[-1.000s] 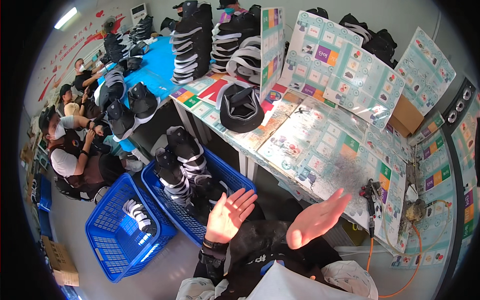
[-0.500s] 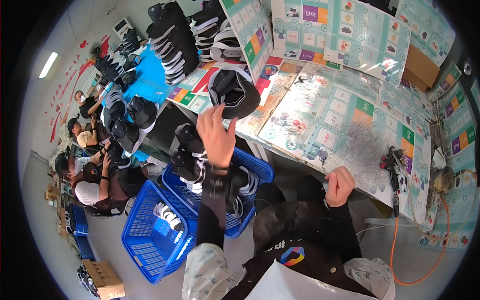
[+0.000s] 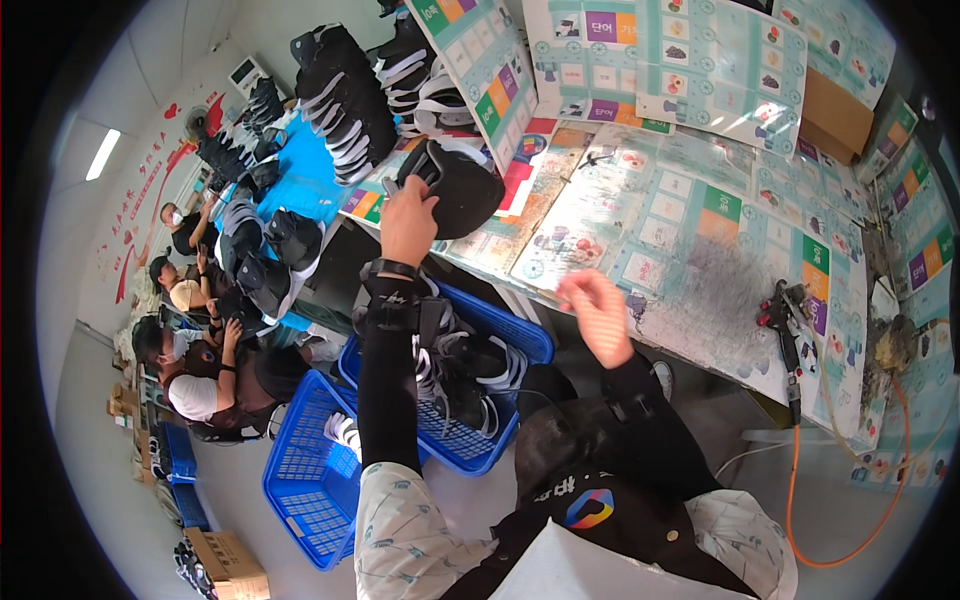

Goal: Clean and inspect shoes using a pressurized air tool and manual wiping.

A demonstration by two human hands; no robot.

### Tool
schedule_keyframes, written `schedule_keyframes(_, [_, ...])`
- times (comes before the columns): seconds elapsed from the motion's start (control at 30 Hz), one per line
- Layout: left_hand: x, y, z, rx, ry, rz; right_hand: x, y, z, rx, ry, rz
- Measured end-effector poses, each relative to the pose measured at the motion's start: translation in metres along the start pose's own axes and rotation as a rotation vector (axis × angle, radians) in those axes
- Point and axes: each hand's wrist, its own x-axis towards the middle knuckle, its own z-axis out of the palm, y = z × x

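My left hand (image 3: 408, 222) reaches up over the table edge and grips a black shoe upper (image 3: 462, 185) that lies on the printed sheets covering the table (image 3: 690, 240). My right hand (image 3: 597, 315) hovers near the table's front edge with the fingers loosely curled and nothing in it. Both forearms wear black sleeves. Below my left arm stands a blue basket (image 3: 505, 340) holding several black-and-white shoe uppers.
A second blue basket (image 3: 300, 480) sits on the floor to the lower left. Stacks of black uppers (image 3: 345, 95) line the table's far left. An air tool (image 3: 785, 315) with an orange hose (image 3: 830, 545) lies at right. Other people (image 3: 195, 370) sit at left.
My left hand has risen from the basket to the table and taken hold of the black upper. My right hand has moved up toward the table edge. The camera has tilted.
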Motion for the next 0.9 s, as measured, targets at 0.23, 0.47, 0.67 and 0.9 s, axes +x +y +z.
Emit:
schedule_keyframes(0.23, [-0.01, 0.018, -0.06, -0.303, 0.059, -0.094, 0.082, 0.025, 0.097, 0.601, -0.122, 0.514])
schedule_keyframes(0.47, [-0.041, 0.045, -0.118, -0.242, 0.356, -0.131, 0.09, 0.048, 0.138, 0.9, -0.253, 0.223])
schedule_keyframes(0.67, [-0.085, 0.043, -0.245, -0.045, 0.728, -0.148, 0.127, 0.085, 0.165, 1.16, -0.267, 0.158])
schedule_keyframes(0.9, [-0.196, 0.043, -0.205, -0.3, 0.666, -0.297, 0.217, 0.153, 0.138, 0.746, 0.145, 0.405])
